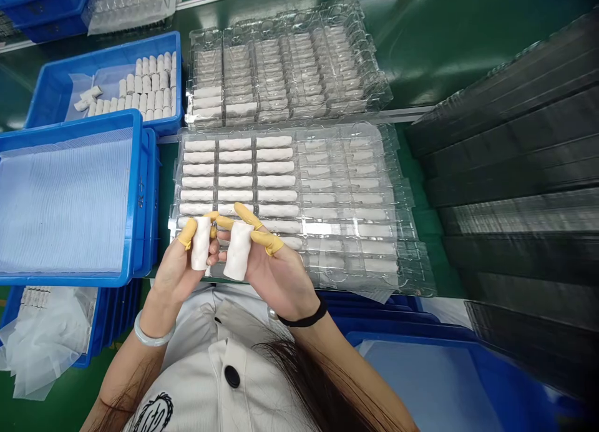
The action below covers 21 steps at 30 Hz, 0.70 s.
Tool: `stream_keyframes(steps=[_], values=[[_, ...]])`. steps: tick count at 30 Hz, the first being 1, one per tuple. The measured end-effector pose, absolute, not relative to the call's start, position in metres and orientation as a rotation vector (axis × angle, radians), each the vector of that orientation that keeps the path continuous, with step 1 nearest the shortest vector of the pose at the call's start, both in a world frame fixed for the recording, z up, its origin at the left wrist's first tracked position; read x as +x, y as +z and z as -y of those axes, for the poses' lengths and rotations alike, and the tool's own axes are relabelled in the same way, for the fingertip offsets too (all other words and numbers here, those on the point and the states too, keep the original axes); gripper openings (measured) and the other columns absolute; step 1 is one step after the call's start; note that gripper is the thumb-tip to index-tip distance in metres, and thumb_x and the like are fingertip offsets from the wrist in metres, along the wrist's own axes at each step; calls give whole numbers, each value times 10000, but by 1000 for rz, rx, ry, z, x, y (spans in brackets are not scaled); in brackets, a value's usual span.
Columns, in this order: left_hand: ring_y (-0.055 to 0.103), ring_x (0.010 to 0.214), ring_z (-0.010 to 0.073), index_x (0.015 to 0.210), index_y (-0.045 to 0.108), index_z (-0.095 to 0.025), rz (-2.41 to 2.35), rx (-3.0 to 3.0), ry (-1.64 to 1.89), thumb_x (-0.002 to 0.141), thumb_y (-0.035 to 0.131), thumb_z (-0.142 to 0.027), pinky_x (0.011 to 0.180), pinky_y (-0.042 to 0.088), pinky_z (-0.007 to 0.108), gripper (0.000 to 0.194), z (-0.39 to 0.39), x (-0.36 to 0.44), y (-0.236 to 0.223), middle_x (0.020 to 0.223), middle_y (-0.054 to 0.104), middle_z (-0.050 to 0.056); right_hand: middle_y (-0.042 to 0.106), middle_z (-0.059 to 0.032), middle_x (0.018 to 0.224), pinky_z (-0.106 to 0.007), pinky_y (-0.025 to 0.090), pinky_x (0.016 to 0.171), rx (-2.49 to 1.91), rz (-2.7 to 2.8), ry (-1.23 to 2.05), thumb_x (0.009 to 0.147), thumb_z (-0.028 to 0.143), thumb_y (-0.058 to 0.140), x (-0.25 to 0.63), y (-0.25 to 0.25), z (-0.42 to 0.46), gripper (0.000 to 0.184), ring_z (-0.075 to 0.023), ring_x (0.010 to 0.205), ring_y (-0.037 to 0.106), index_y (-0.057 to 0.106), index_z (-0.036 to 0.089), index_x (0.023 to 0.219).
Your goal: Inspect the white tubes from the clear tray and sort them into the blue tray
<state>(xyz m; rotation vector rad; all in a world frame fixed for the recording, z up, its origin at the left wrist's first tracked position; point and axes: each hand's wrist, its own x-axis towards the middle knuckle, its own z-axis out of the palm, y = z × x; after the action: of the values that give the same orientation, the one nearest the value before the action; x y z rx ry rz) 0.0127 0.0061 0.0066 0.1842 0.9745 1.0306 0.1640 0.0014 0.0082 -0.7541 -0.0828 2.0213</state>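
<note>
My left hand (180, 273) pinches an upright white cylindrical piece (201, 243) between yellow-cotted fingertips. My right hand (276, 276) grips a second, similar white cylinder (238, 251), also with yellow finger cots on its fingers. Both hands hover close together just over the near edge of a transparent plastic blister tray (290, 132). Rows of white cylinders (236, 181) lie in its compartments, and my hands hide part of the nearest rows. I cannot tell what material the cylinders are.
A second loaded transparent tray (285, 60) lies beyond the first. Blue crates stand at left, one lined with plastic film (140, 195), another holding white cylinders (150, 82). A dark stack of trays (505, 170) rises at right, and a blue bin (412, 338) sits near front.
</note>
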Motion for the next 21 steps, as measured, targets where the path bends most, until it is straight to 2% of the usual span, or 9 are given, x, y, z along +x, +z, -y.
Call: stream_keyframes(steps=[5,9,12,16,19,21], values=[[564,603,104,990,692,-69,-987,253,1040,942,558,-328,549,488,202,296,-3,12,4,719,618,57,714,-84,1188,-432,510,924,-746,56,2037,844,191,515,163,8,-2,364,-199,988,663,590,196,1201],[614,650,128,997,692,-66,-1032,228,1050,968,504,-341,587,513,221,335,-4,12,2,755,657,82,727,-98,1131,-447,505,943,-733,37,2038,853,211,496,163,7,-3,333,-220,1012,663,611,164,1161],[580,601,112,988,686,-83,-1013,180,1059,997,426,-330,515,484,206,359,-5,13,4,783,658,89,739,-73,1033,-410,516,942,-728,59,2010,842,228,566,163,3,-3,283,-207,986,670,638,163,1108],[525,532,94,999,670,-83,-962,119,1016,1011,369,-390,383,389,156,431,-7,13,6,705,604,65,714,3,827,-287,560,771,-777,131,1983,741,290,789,165,-2,0,280,-145,805,685,637,198,958],[537,523,100,1018,666,-66,-996,132,989,1017,355,-339,383,410,154,414,-7,15,7,654,580,53,670,44,723,-241,532,618,-818,189,1983,643,376,876,165,-4,1,400,-109,632,645,586,214,867],[553,523,104,966,667,-64,-1027,139,989,1018,342,-289,391,428,161,399,-7,18,6,663,592,63,658,50,698,-230,518,591,-848,204,1965,611,414,891,165,-5,1,452,-100,593,625,581,213,872]])
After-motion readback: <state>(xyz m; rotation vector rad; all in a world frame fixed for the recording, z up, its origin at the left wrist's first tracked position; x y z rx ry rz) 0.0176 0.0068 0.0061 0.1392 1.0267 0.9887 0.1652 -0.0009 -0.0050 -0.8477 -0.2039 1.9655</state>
